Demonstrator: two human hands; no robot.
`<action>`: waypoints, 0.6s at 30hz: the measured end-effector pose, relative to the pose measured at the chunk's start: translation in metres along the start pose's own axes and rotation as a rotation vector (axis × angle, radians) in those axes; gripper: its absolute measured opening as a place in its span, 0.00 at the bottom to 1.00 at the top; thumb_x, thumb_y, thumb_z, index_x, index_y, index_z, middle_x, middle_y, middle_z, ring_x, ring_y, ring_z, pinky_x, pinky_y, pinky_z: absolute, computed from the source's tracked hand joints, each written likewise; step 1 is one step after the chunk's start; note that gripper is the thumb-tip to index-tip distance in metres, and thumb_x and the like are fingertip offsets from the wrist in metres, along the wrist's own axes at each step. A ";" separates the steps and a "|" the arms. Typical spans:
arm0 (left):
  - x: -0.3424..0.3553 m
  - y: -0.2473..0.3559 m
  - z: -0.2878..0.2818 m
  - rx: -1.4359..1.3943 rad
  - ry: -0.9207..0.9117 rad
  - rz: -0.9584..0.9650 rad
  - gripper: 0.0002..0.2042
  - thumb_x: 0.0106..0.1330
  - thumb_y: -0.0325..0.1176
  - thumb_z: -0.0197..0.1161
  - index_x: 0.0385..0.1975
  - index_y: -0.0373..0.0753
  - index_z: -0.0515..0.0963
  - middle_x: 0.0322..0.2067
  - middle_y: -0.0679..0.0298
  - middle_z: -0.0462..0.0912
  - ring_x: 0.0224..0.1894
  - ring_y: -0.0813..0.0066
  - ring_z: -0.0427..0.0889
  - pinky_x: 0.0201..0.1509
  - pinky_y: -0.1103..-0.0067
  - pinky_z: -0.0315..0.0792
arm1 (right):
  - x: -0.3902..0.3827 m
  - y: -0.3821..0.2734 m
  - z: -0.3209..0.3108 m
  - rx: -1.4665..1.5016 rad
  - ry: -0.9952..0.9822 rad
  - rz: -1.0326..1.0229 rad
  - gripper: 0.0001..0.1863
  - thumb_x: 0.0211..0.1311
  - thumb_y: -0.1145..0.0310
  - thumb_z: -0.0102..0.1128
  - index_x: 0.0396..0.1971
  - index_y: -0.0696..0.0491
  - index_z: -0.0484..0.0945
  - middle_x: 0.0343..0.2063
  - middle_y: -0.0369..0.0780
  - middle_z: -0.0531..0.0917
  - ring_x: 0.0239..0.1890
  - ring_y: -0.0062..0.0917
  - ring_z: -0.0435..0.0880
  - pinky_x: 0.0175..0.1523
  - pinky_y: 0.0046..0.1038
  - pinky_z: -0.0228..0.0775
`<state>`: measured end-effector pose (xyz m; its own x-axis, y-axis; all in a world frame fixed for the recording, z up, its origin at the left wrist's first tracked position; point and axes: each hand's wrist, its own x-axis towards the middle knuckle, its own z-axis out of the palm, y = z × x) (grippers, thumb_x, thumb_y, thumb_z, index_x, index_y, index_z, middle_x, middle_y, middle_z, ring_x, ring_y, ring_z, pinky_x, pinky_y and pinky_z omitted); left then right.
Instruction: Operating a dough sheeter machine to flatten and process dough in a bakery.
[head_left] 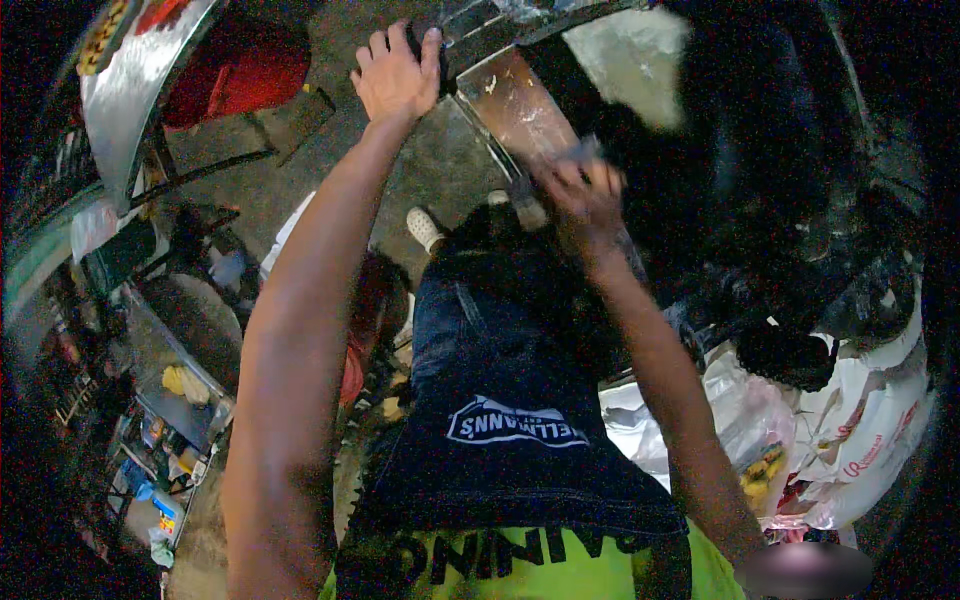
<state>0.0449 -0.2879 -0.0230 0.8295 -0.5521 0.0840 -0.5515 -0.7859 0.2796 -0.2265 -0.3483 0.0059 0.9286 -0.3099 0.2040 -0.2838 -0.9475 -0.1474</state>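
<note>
My left hand (398, 78) reaches far forward with its fingers spread. Its thumb lies beside the end of a dark metal frame (482, 32), and I see nothing held in it. A long, flat, brownish metal piece (520, 98) with scuffed, pale marks slants from that frame toward me. On its near end rests my right hand (588, 198), fingers bent and slightly smeared by motion. Something small and grey-blue (584, 152) shows at those fingertips; its kind is too blurred to tell.
White plastic bags (850, 450) bulge at the lower right, below dark machinery-like shapes. A red seat-like thing (240, 75) and a shiny curved panel (150, 90) stand at the upper left. Bottles and rags clutter a shelf (170, 400) on the left. A pale clog (424, 228) shows on the floor.
</note>
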 end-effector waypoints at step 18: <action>-0.005 0.047 -0.033 -0.108 -0.147 -0.073 0.24 0.63 0.50 0.48 0.51 0.38 0.66 0.48 0.53 0.68 0.53 0.55 0.65 0.54 0.57 0.61 | 0.016 0.025 0.001 -0.046 -0.021 0.032 0.16 0.44 0.67 0.58 0.37 0.42 0.80 0.33 0.31 0.76 0.40 0.34 0.70 0.45 0.33 0.60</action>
<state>0.0182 -0.3127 0.0211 0.8410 -0.5353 -0.0785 -0.4707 -0.7954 0.3818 -0.2182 -0.3767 0.0041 0.9236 -0.3389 0.1791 -0.3237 -0.9399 -0.1089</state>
